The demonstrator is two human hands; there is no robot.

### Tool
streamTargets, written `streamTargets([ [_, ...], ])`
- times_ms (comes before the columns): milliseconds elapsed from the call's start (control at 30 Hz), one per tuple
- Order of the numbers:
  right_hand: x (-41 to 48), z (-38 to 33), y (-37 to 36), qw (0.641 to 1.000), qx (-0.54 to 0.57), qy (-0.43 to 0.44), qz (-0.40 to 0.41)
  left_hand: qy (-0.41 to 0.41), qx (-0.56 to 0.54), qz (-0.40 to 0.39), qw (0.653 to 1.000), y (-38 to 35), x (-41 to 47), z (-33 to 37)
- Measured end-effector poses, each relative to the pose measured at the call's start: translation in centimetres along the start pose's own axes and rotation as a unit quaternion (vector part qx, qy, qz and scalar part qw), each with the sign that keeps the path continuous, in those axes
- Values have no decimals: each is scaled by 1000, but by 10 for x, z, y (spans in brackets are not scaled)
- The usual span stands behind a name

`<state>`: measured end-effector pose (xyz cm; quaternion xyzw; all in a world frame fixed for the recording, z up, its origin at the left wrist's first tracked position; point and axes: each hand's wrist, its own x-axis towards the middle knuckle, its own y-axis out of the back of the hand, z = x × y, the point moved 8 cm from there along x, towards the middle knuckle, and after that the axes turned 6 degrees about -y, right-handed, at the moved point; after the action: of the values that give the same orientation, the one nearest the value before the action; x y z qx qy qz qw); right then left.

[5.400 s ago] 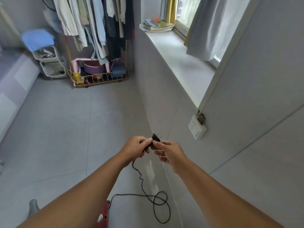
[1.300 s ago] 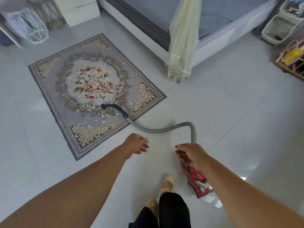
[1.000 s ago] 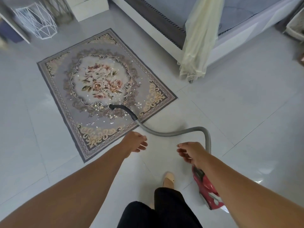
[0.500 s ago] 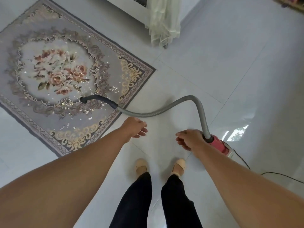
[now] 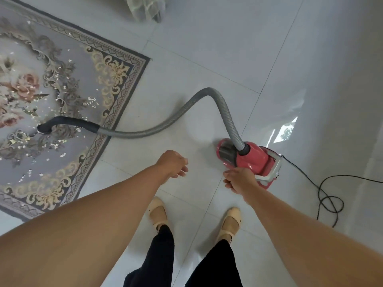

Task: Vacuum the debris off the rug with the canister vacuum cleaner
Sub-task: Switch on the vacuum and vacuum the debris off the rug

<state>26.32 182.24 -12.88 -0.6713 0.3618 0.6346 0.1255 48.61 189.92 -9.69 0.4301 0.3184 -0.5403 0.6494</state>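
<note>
Debris (image 5: 91,99) on rug (image 5: 83,65) w/ nozzle (image 5: 62,121)

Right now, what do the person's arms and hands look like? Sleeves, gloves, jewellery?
Both arms are bare up to the frame edge, no sleeve in view. The left hand and right hand are bare too: no gloves, rings, watch or markings visible. Lower down, black trousers and beige strapped shoes.

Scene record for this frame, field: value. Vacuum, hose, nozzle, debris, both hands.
canister vacuum: red, on tile floor beside rug
hose: grey, arcs from vacuum to nozzle
nozzle: black, tip lies on rug
debris: pale flakes scattered on rug
left hand: fingers relaxed, holds nothing
right hand: at vacuum's near side, grip unclear
power cord: black, looped on floor
</note>
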Motion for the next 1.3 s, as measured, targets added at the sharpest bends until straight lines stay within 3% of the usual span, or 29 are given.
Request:
streamTargets([
  [100,29,18,27,998,30,19,48,-16,18,-1,1000,-43,33,18],
  [300,92,88,60,997,-23,-12,67,-43,44,-12,998,-135,84,48],
  [433,122,125,79,995,-52,-35,83,-100,133,1,986,-178,108,71],
  [633,170,163,88,994,-46,-80,62,-283,310,94,903,-212,134,104],
  [833,193,172,85,996,32,-85,9,-422,515,132,735,-275,143,108],
  [967,204,178,76,994,34,-99,-6,-473,571,155,653,-304,157,103],
  [1033,212,178,75,996,32,-89,-2,-444,610,151,639,-308,168,98],
  [1133,218,178,72,997,31,-75,5,-398,625,151,655,-305,179,92],
  [1300,225,182,70,996,41,-82,-9,-397,616,171,658,-309,179,91],
])
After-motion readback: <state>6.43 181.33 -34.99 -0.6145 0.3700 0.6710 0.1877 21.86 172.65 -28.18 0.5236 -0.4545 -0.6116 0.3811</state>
